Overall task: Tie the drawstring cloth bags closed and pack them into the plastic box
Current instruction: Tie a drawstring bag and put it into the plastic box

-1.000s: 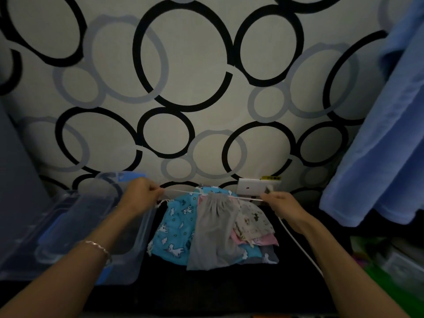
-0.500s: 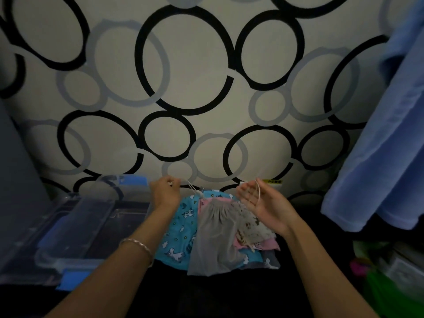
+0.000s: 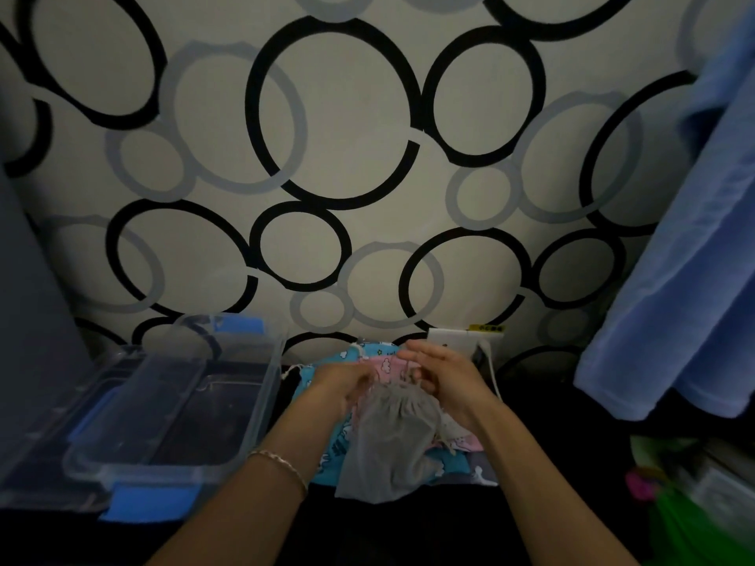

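Left hand curls round the gathered neck of the grey bag; right hand meets it there, fingers half bent, hold unclear. The puckered bag tops a pile of printed bags at the back edge of the dark surface, beside the clear plastic box.

Dim, underexposed indoor view. Brightest high on the far patterned wall, falling off downward to near-black along the near edge. Black counter swallowed in shadow, surface detail lost. Faint sheen along the rim of the clear plastic box at left. Colours muted and greyed throughout. Slight motion softness over the left hand, the right hand and the grey bag between them, outlines hard to separate. Heavier smearing in the near right corner, over green clutter. Wide-angle bending toward the frame edges, blue cloth at right bowed inward, wall rings stretched at the corners.
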